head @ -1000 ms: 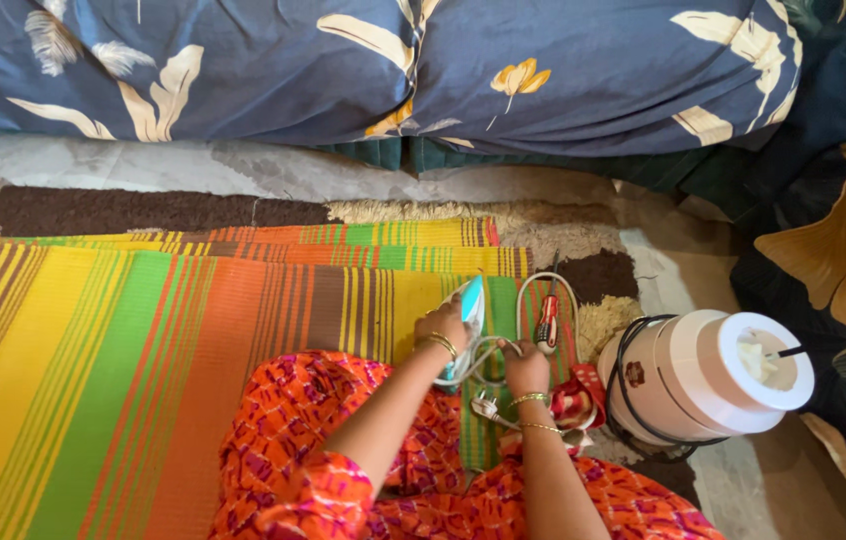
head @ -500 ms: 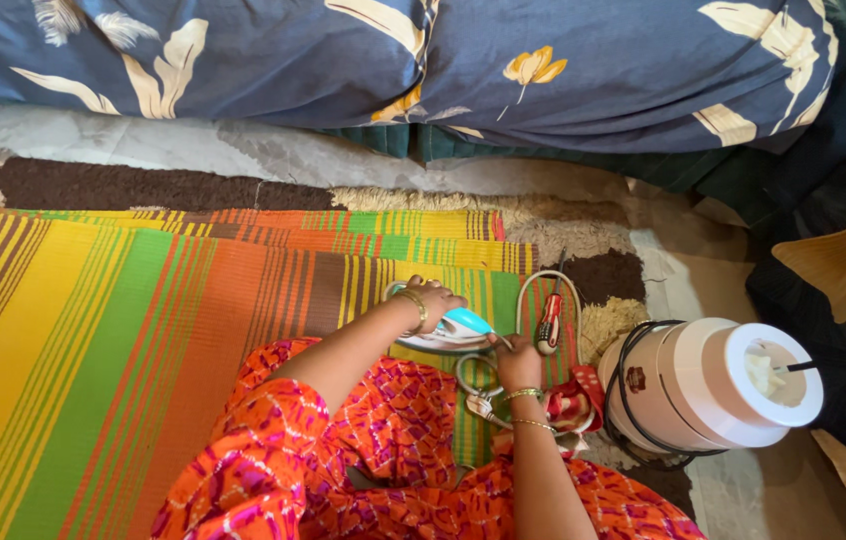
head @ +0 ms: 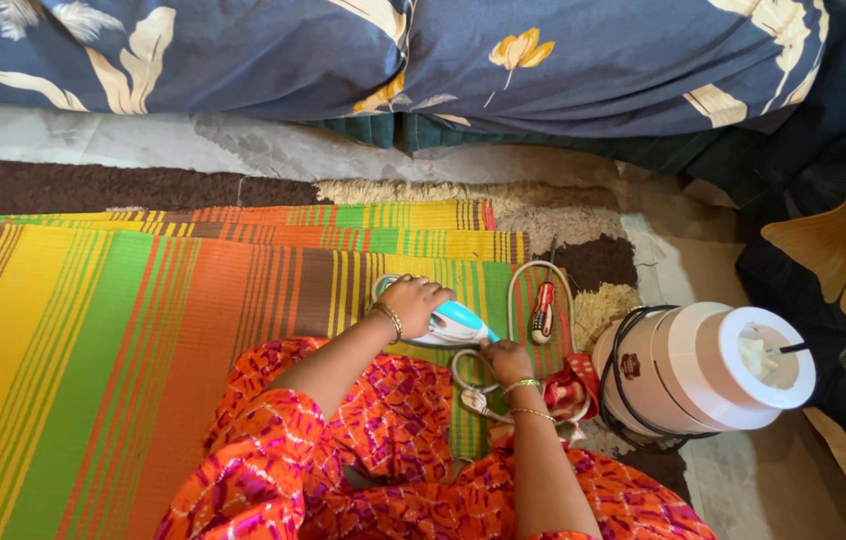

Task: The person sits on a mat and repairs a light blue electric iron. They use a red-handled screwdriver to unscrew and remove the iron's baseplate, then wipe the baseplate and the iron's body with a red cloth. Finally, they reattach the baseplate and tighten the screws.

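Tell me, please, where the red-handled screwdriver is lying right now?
In the head view, the red-handled screwdriver lies on the striped mat, right of the white and blue iron, left of the white cylindrical appliance.

A striped mat point(head: 123, 330) in yellow, green and orange covers the floor point(head: 273, 150), with a dark brown rug point(head: 93, 185) showing beyond its far edge. On the mat lie a white and blue clothes iron point(head: 453, 325), its white cord point(head: 518, 290) looped beside it, and a red-handled screwdriver point(head: 542, 310) inside that loop. A white appliance jar point(head: 703, 370) lies on its side just off the mat's right edge.
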